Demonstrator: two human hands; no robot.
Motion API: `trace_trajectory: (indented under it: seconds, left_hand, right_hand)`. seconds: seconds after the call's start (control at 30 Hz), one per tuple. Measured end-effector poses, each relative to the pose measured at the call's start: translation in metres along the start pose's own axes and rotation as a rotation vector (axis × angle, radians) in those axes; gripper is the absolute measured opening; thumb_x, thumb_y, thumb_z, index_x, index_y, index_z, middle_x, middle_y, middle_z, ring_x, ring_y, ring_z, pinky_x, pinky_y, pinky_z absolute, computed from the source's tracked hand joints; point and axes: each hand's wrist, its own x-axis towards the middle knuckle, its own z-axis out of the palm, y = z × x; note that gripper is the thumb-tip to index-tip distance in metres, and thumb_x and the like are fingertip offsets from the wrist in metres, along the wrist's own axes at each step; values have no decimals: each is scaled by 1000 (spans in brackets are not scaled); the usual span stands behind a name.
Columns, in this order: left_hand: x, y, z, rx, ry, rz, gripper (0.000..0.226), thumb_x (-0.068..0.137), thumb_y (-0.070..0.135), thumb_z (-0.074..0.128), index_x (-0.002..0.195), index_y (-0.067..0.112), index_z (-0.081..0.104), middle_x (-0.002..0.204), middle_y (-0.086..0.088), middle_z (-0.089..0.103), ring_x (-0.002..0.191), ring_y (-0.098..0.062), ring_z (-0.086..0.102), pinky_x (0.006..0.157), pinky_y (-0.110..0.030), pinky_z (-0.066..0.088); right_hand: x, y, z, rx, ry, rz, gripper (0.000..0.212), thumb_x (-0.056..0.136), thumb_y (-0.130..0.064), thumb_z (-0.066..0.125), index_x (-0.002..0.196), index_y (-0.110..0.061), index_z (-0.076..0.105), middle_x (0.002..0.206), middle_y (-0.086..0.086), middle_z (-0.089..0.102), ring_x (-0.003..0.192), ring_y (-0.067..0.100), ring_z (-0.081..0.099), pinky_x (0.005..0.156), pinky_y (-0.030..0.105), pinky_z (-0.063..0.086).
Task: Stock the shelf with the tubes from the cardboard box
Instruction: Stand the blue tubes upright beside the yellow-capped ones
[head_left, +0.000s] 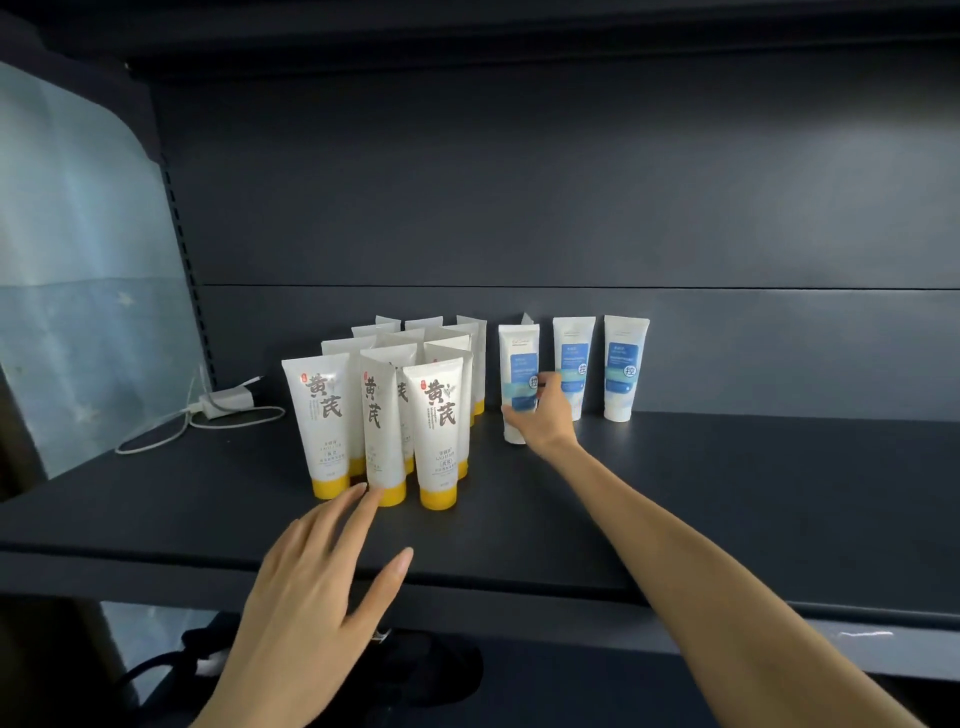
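Note:
Several white tubes with yellow caps (439, 431) stand cap-down in a tight cluster on the dark shelf (727, 493). To their right three white tubes with blue labels stand in a row along the back. My right hand (545, 415) reaches far in and grips the leftmost blue-label tube (518, 382), which stands on the shelf. The other two blue-label tubes (573, 364) (625, 366) stand apart from my hand. My left hand (317, 587) hovers open over the shelf's front edge, its fingertips near the front yellow-cap tube (382, 431). The cardboard box is out of view.
A white charger (226, 402) with its cable (156, 441) lies at the shelf's back left. A pale blue sheet (78, 270) covers the left side. The shelf's dark back wall (571, 208) rises behind the tubes. Dark objects (405, 670) sit below the shelf.

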Motion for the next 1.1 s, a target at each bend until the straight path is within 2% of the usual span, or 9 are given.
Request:
trace_trajectory:
  seconds: [0.07,0.27,0.53,0.67,0.77,0.97,1.03,1.1]
  left_hand:
    - [-2,-3,0,4,1,-9,65,93,63,22,137,21,44,132,0,56,117,-16,48,84,-41,51]
    - [-6,-8,1,2,-14,-50,71,92,64,21,137,16,47,131,-4,56,117,-24,54,86,-44,49]
    - [4,-10,-1,-75,32,-83,77,87,72,19,139,21,44,137,3,51,126,-18,46,94,-41,45]
    - [9,-11,-1,-98,39,-72,73,86,69,24,139,23,42,137,5,50,127,-15,43,96,-38,42]
    - [14,-8,-2,-143,39,-73,73,83,68,24,140,25,41,139,8,47,129,-12,38,99,-37,39]
    - [17,-5,5,-120,-11,32,75,86,70,19,139,22,42,139,5,48,128,-14,39,101,-37,37]
    - [17,-6,5,-108,-27,60,74,88,68,18,138,19,44,137,1,50,127,-18,43,101,-38,37]
    - [16,-7,5,-84,-47,91,74,89,66,19,136,16,47,136,-3,52,126,-23,46,100,-42,38]
  right_hand:
    - [5,5,6,7,14,3,58,80,-10,72,126,-9,36,127,10,50,118,24,51,94,33,44]
    - [12,10,13,-5,5,-9,56,83,-12,71,126,-10,35,129,10,49,119,22,50,91,29,45]
    - [15,8,17,-30,15,25,56,85,-12,67,132,-9,36,134,11,48,124,25,49,97,35,45]
    - [13,7,13,-75,8,43,54,86,-15,68,130,-8,38,132,12,48,121,24,50,95,32,45]
    - [10,6,4,-136,10,34,53,86,-22,67,128,-8,39,131,11,49,116,23,51,88,30,44]
    - [-20,-8,-35,-488,3,-22,52,97,-41,45,139,-13,34,142,6,40,119,25,51,91,40,46]
    - [-40,-14,-53,-676,-5,-100,53,98,-45,41,139,-13,34,141,7,39,123,28,46,94,44,43]
    - [-64,-18,-72,-880,-11,-168,56,97,-49,39,140,-13,34,141,6,39,130,28,39,103,47,35]
